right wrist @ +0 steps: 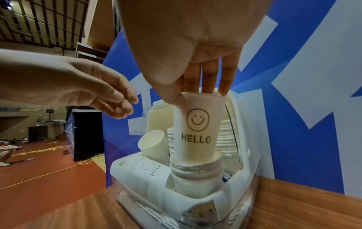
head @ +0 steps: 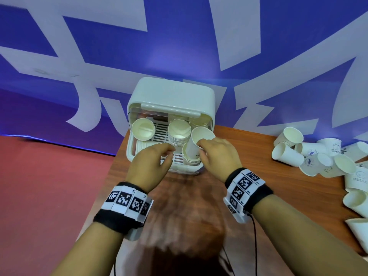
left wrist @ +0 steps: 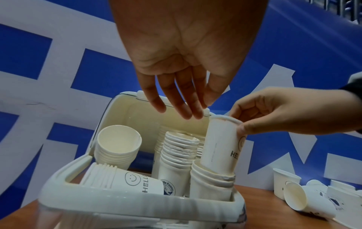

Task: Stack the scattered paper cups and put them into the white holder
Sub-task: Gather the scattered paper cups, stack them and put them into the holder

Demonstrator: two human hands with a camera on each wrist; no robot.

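— Pinching what, exactly?

— My right hand [head: 216, 154] pinches a cup [right wrist: 197, 128] by its rim: thumb on the printed side, fingers [right wrist: 208, 77] over the far edge. The cup carries a smiley and "HELLO". Its base sits partway inside the stack [right wrist: 192, 175] directly under my grip, and that stack stands in the near right corner of the holder [left wrist: 121, 203].

— And your other hand?

— My left hand [head: 151, 162] holds nothing. Its fingers [left wrist: 156, 99] hang loosely spread, just left of the cup and apart from it, over the holder's middle.

— What else is in the holder?

— Just behind and left of my grip stands a taller stack [left wrist: 180, 153], touching the one I'm feeding. Further left, a short stack [left wrist: 117, 145] leans at the back, and another stack [left wrist: 125, 179] lies on its side below my left hand, its smiley print showing. More rims show at the back right, behind the cup, but I can't tell how many.

— The lid?

— Up, behind everything, white, hinged open [head: 173, 94].

— Anything left outside?

— Loose cups [head: 318, 156] lie scattered well to the right of my right hand on the table [head: 249, 176], most tipped over, mouths facing different ways. A blue and white banner [head: 99, 46] stands behind the holder.
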